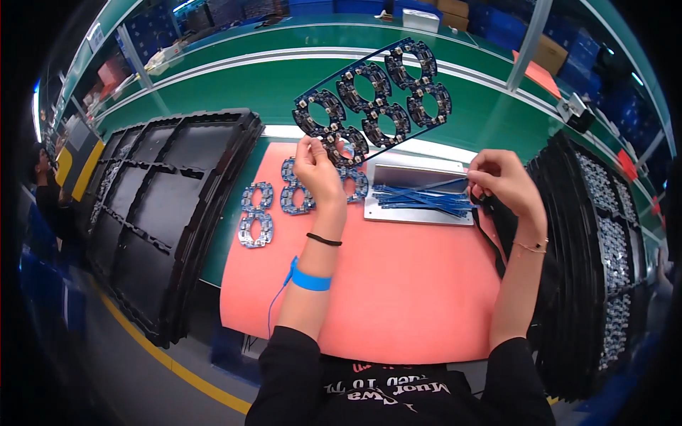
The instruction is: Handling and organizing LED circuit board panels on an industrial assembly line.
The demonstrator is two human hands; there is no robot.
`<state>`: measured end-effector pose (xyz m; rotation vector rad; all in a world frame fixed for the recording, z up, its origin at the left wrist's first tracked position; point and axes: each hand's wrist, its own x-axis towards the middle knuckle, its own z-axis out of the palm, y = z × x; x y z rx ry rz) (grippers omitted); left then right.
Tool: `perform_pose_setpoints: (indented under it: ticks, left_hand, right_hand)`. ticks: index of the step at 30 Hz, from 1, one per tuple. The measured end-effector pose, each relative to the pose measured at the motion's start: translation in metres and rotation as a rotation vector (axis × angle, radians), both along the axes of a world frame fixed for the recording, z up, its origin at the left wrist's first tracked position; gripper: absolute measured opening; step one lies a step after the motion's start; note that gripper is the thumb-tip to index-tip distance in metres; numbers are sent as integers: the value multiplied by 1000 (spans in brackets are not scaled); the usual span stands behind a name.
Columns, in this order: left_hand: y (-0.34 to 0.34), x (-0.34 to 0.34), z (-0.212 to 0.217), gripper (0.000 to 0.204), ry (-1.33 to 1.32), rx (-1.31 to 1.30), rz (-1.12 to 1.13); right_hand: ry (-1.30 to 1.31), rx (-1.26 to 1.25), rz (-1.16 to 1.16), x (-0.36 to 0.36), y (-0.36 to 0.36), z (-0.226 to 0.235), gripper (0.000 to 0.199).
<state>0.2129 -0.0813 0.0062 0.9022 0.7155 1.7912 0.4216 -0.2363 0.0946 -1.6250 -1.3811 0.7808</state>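
My left hand pinches the lower left corner of a circuit board panel. The panel is dark, with several figure-eight boards joined between thin blue edge rails, and it is held up tilted above the mat. My right hand has its thumb and fingertips closed at the end of a thin blue strip. Below that strip, a loose pile of blue strips lies across a silver metal fixture. Separate figure-eight circuit boards rest on the pink mat, some partly hidden behind my left hand.
A stack of black compartment trays stands at the left. More stacked trays, filled with boards, stand at the right. Behind the mat runs a green conveyor with metal rails. A blue wrist strap with a cord circles my left forearm.
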Motion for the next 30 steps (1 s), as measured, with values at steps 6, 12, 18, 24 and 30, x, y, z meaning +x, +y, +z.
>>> perform_pose_setpoints:
  ticks: [6,12,18,24,30]
  left_hand:
    - [5,-7,-11,15,63,20,-6]
    - [-13,1,4,15,129,2,-13]
    - [-14,8,3,18,360,134,62]
    - [-25,25,9,17,459,264,113]
    - [-22,28,13,17,394,270,-41]
  right_hand:
    - [-184,-121,-132,6,17,-37,8]
    - [-509,-83,-233,16,7,-20,13]
    - [167,553,-230,4,30,-8,52]
    - [276,521,-170,9,33,-27,33]
    - [355,560,-166,23,38,-34,30]
